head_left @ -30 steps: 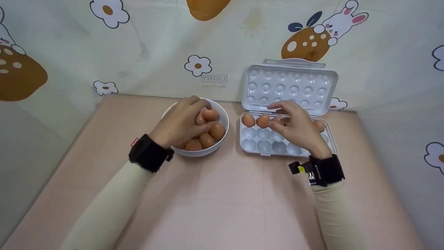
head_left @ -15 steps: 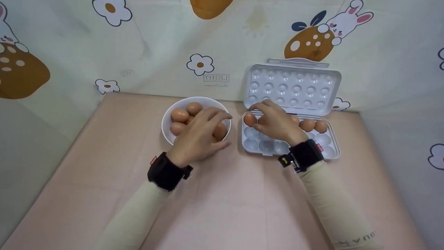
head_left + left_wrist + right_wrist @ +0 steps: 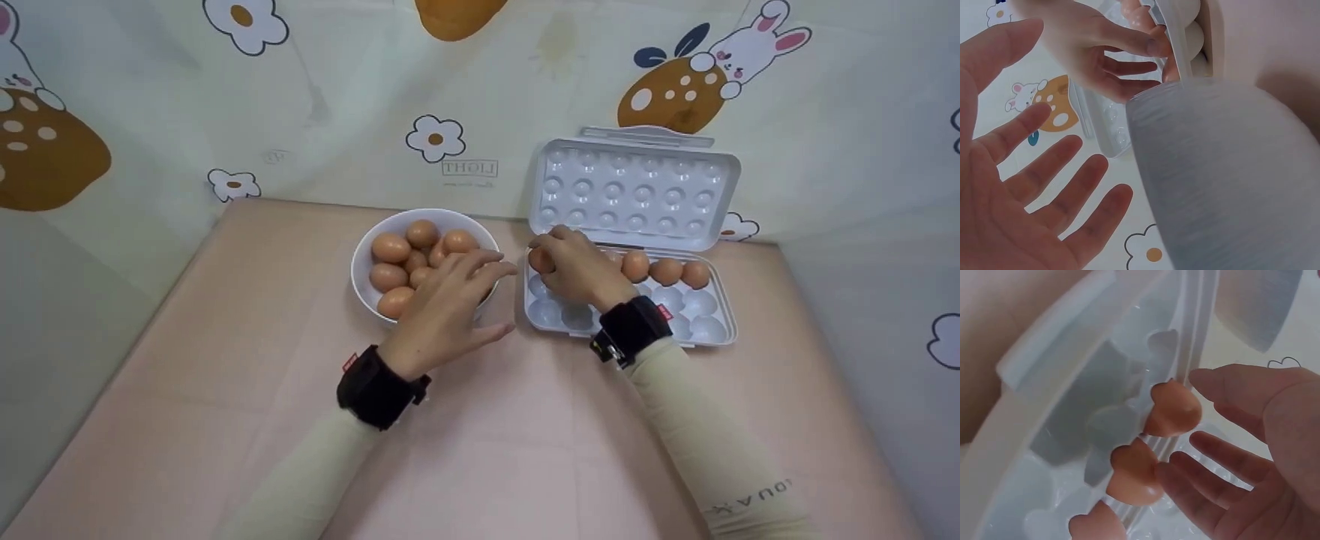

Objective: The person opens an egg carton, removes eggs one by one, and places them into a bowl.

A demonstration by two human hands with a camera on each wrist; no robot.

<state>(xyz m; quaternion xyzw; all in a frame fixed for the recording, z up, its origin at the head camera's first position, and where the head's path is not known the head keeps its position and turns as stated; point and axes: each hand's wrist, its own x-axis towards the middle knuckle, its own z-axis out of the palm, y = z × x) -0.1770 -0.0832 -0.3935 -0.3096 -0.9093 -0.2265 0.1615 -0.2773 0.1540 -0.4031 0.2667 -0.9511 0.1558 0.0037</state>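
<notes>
A white bowl [image 3: 361,289] with several brown eggs [image 3: 390,247] stands left of a light plastic egg case [image 3: 720,330]. The case's far row bears brown eggs [image 3: 666,271]; its nearer hollows hold none. My left hand [image 3: 442,315] hovers over the bowl's near right side, fingers spread and holding nothing, as the left wrist view also shows. At the left end of the far row is my right hand [image 3: 581,270]. In the right wrist view its thumb lies beside the end egg [image 3: 1176,410], and its index fingertip is at the neighbouring egg [image 3: 1137,478], fingers loosely extended.
The case's raised lid [image 3: 634,191] leans back near a patterned wall cloth [image 3: 330,97]. A pink cloth [image 3: 480,450] covers the table. Each wrist wears a black band [image 3: 379,386].
My left hand has drawn back from among the bowl's eggs toward its near right rim. My right hand has moved left along the far row to the end egg.
</notes>
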